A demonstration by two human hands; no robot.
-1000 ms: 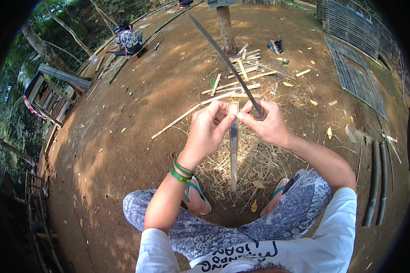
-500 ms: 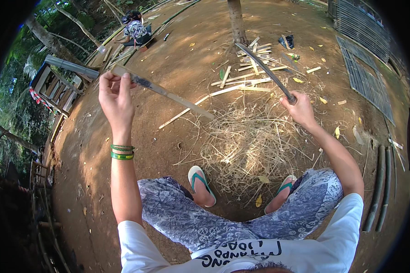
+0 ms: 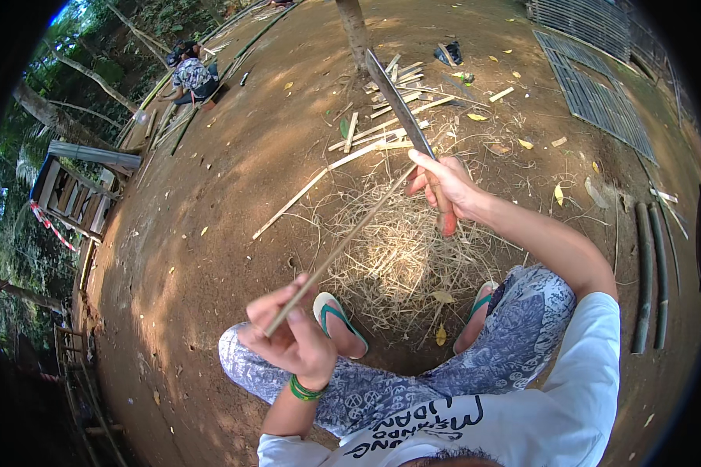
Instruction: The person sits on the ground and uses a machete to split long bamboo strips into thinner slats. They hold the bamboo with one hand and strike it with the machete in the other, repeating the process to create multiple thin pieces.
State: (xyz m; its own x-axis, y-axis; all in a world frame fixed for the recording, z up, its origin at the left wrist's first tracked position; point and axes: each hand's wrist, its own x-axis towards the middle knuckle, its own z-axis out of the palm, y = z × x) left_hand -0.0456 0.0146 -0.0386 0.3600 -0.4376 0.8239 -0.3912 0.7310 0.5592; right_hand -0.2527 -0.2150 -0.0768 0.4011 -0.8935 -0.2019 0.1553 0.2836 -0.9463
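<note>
My left hand [image 3: 292,335] pinches the near end of a thin bamboo strip [image 3: 343,245] between thumb and fingers, low over my left thigh. The strip is seen edge-on and slants up to the right. Its far end meets the fingers of my right hand [image 3: 448,185]; whether they grip it too, I cannot tell. Wrapped in my right hand is the handle of a machete [image 3: 401,109], brown with a reddish end. Its long dark blade points up and away to the left. Below both hands lies a heap of pale bamboo shavings [image 3: 397,257].
Cut bamboo strips [image 3: 382,128] are scattered by a tree trunk [image 3: 354,31]. A slatted bamboo panel [image 3: 596,93] lies at the far right, two dark poles [image 3: 642,280] at the right. Another person [image 3: 193,78] sits at the far left, near a small wooden shelter [image 3: 78,187].
My left hand has come down and toward me, turning the strip from flat to edge-on. My right hand has moved left, bringing the machete handle near the strip's far end.
</note>
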